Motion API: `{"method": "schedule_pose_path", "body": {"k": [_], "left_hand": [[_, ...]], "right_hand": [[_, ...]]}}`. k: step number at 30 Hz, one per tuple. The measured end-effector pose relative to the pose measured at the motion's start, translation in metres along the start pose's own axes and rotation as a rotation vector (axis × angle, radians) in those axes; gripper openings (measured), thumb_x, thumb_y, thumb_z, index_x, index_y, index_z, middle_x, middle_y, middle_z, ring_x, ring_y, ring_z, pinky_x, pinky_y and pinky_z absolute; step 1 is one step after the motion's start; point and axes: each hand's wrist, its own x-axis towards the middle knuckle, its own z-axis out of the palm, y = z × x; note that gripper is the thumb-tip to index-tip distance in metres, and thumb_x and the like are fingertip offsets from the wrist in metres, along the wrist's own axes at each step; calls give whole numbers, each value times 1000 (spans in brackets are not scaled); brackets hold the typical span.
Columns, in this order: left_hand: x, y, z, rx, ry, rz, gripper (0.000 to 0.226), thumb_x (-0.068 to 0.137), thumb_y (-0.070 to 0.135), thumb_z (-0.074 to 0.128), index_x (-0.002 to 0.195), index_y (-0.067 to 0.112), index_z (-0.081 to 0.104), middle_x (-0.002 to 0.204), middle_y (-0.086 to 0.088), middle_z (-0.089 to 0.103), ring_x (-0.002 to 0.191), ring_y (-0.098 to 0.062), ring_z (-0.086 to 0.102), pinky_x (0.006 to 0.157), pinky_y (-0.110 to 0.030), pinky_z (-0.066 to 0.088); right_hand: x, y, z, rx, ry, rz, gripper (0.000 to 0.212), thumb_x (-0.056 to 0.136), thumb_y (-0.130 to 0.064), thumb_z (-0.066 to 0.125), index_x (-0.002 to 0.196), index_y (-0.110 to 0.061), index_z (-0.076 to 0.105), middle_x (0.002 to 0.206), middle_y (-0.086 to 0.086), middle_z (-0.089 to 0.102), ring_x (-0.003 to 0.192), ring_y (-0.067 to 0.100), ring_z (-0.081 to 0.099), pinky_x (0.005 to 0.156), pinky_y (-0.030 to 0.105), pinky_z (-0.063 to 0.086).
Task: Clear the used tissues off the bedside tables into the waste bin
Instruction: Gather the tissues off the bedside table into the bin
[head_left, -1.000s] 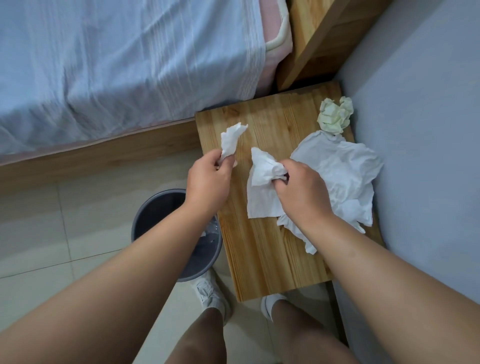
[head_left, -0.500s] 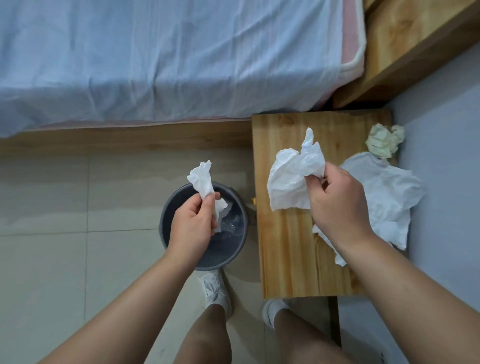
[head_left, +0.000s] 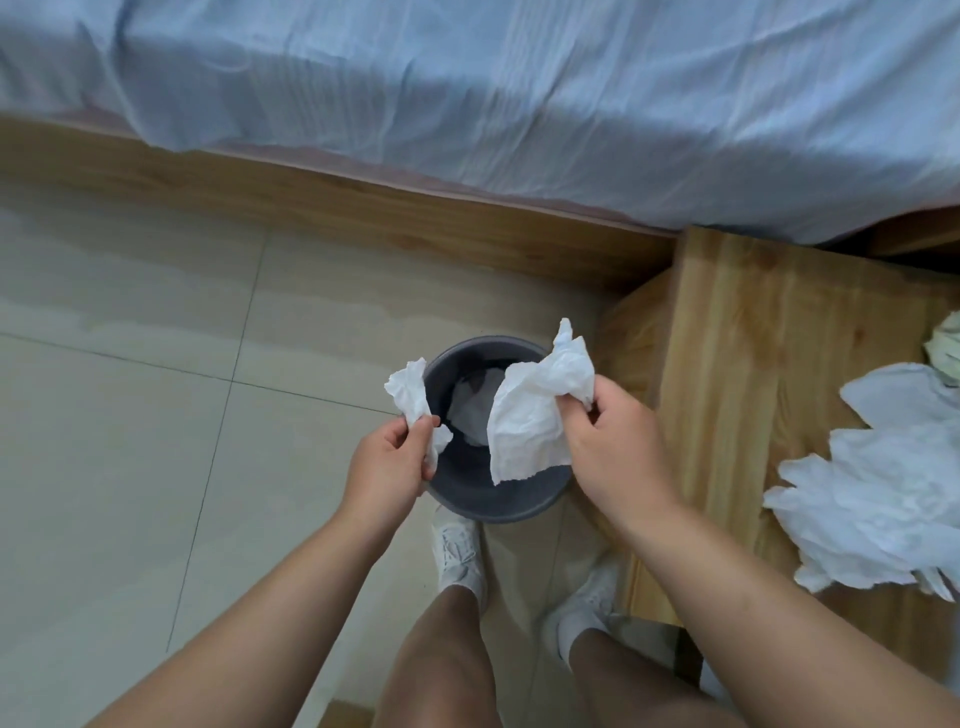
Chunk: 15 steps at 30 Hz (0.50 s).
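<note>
Tissues are pinched in both hands above the grey waste bin (head_left: 498, 499): the left hand (head_left: 387, 470) grips a small crumpled tissue (head_left: 413, 402), the right hand (head_left: 610, 452) a larger tissue (head_left: 535, 421). More tissues (head_left: 872, 493) lie on the wooden bedside table (head_left: 727, 389), beside the bed (head_left: 467, 104).

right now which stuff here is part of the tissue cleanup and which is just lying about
Part of the job:
left hand with small tissue
right hand with large tissue
waste bin
tissue pile
yellowish wad
bedside table

Lying about:
bed
shoes
</note>
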Motion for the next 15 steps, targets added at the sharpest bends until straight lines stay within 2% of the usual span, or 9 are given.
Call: {"method": "schedule_pose_path", "body": {"k": [3, 5, 7, 10, 13, 15], "left_hand": [[16, -14, -3, 94, -39, -32, 39, 104, 39, 58, 101, 4, 74, 58, -1, 66, 46, -5, 57, 49, -23, 50], [28, -23, -1, 171, -69, -29, 40, 103, 38, 58, 102, 0, 72, 74, -16, 74, 48, -7, 63, 51, -30, 51], [38, -29, 3, 237, -89, -42, 43, 102, 36, 59, 105, -5, 68, 88, -25, 70, 48, -8, 67, 51, -31, 49], [47, -33, 9, 262, -124, -96, 40, 100, 35, 60, 105, -4, 65, 83, -15, 61, 49, -9, 71, 46, -26, 46], [49, -34, 16, 230, -191, -124, 28, 99, 34, 62, 119, 17, 72, 101, 1, 77, 63, -16, 79, 43, -22, 49], [48, -34, 21, 257, -210, -115, 37, 100, 34, 63, 135, 24, 66, 114, 4, 76, 64, -14, 79, 42, -21, 50]], "right_hand": [[8, 9, 30, -76, -56, 33, 28, 101, -42, 54, 81, -24, 61, 74, -10, 65, 68, 8, 60, 52, 26, 38], [15, 17, 46, -120, -103, 64, 24, 102, -44, 53, 88, -26, 62, 79, -13, 64, 70, 6, 60, 52, 22, 37], [23, 26, 59, -178, -135, 99, 23, 103, -46, 53, 96, -25, 62, 83, -13, 62, 72, 6, 59, 51, 19, 35], [33, 40, 71, -258, -215, 166, 26, 101, -45, 56, 112, -22, 61, 94, -7, 66, 81, 15, 63, 51, 21, 38], [36, 49, 74, -286, -282, 220, 48, 97, -44, 61, 139, -21, 55, 121, 2, 70, 103, 23, 66, 71, 28, 48], [34, 51, 73, -280, -302, 246, 63, 96, -44, 64, 151, -17, 46, 137, 5, 65, 121, 27, 63, 87, 31, 49]]}}
